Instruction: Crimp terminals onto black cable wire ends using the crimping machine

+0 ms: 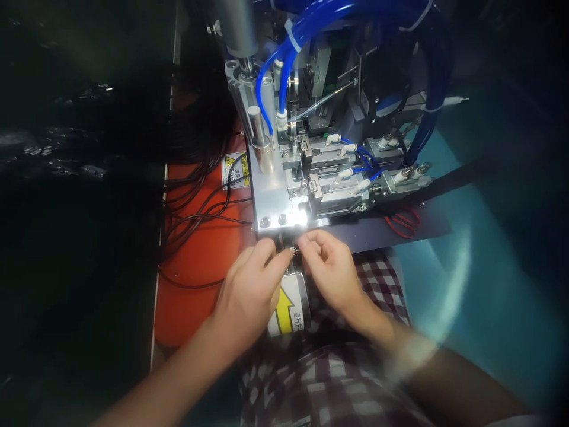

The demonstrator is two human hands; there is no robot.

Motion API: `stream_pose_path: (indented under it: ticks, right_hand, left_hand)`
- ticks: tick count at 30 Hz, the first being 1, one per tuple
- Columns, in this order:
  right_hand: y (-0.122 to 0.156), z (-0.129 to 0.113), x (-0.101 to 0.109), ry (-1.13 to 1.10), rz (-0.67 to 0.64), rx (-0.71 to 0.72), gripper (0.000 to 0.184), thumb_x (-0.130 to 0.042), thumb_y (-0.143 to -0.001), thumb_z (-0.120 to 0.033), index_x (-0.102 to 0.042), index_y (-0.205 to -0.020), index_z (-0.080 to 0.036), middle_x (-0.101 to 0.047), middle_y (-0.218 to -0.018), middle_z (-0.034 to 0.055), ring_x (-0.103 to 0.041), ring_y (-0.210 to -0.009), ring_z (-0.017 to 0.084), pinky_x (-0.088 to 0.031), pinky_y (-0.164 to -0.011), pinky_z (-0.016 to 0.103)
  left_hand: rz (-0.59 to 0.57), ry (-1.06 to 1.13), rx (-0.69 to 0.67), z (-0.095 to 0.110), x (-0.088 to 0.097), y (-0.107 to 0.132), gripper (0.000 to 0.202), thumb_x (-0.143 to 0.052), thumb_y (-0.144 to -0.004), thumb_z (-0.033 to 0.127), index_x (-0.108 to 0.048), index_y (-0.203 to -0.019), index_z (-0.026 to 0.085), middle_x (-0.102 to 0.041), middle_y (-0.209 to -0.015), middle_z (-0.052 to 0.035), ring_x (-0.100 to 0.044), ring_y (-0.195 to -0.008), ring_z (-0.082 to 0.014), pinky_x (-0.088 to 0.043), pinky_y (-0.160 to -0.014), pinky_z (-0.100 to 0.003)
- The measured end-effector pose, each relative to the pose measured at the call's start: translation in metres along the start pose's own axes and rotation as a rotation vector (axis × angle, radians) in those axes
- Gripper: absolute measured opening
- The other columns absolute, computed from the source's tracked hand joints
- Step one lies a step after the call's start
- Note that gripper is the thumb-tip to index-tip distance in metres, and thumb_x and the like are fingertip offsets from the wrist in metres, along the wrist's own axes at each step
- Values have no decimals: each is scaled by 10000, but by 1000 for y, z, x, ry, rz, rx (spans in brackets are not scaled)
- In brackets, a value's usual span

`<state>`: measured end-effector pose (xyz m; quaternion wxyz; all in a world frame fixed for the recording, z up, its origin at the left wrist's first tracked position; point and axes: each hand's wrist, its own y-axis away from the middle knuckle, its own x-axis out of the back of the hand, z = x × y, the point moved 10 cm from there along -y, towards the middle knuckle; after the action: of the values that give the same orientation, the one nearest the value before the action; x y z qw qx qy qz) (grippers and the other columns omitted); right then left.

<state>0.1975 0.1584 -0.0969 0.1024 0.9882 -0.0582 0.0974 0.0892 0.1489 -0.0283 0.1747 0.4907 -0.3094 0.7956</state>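
Note:
Both my hands meet just below the front edge of a metal machine plate (272, 198). My left hand (251, 276) is closed, its thumb and forefinger pinched close to a small shiny metal part (294, 250). From the other side my right hand (331, 267) pinches with thumb and forefinger at the same spot. What sits between the fingertips is too small and too hidden to name. Under the hands lies a white label (291, 311) with a yellow arrow, partly covered by my left hand.
Pneumatic cylinders (340, 193) with white fittings and a thick blue hose bundle (326, 12) rise beyond the hands. Black cables (195, 216) trail over the orange surface (191, 317) at left, near a yellow warning label (236, 170). Red wires (404, 224) lie at right. Checkered cloth (324, 385) covers my lap.

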Motion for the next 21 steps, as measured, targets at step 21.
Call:
stream_pose_path:
  ticks: [21]
  right_hand:
    - [-5,32,-11,-269,-153,-307,227,-612,-796,-363,-577,-693,-164,-411,-485,-72,-313,-447,82,-240,-438,232]
  left_hand:
    - [-9,38,4,-2,1,3,265,-466,-869,46,-674,-1031,77,-539,-777,-64,-530,-681,-156,-475,-579,-258]
